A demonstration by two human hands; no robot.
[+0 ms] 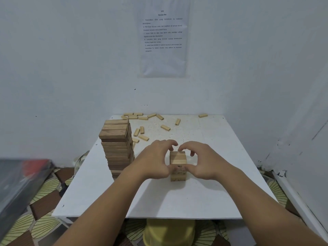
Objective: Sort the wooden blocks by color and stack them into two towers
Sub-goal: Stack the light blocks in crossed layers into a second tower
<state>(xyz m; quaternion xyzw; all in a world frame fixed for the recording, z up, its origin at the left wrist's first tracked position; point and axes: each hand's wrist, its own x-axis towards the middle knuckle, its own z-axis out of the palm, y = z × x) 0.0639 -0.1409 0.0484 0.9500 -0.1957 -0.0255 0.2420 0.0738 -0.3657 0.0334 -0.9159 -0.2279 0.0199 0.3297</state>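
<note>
1. Both hands working at the light tower (177,159), which is standing near the centre of the table (159,201), a bit toward the near edge; short, only a few layers
2. L hand (154,162) cupping it from its left side, R hand (202,161) from its right; thumbs pressing on the near face, fingers arching over toward the far top edge. Both half-closed round the stack, carrying no loose block. Whether the fingertips are actually touching the far side: can't tell
3. Dark tower (116,144) standing tall at the left of the table, apart from the L hand; upper layers sitting slightly off-square
4. Loose light blocks (165,127) lying scattered across the far end of the table, well apart from the light tower; one lying alone near the far R corner. Not seeing any dark ones loose
5. Step, as I'm reading it: squaring up the light stack's layers. Dark sort looking done; light tower only getting started, most pale blocks yet to go on
6. Next move prob. calling for: letting go gently w/o dragging the top layer, reaching to the far end for more pale blocks, laying them crosswise to the layer beneath. L arm would be passing close by the dark tower, so risking a knock
7. Bkgd: printed sheet (163,38) hanging on the wall behind, text too small to read; yellow object (168,231) showing under the table's near edge
</note>
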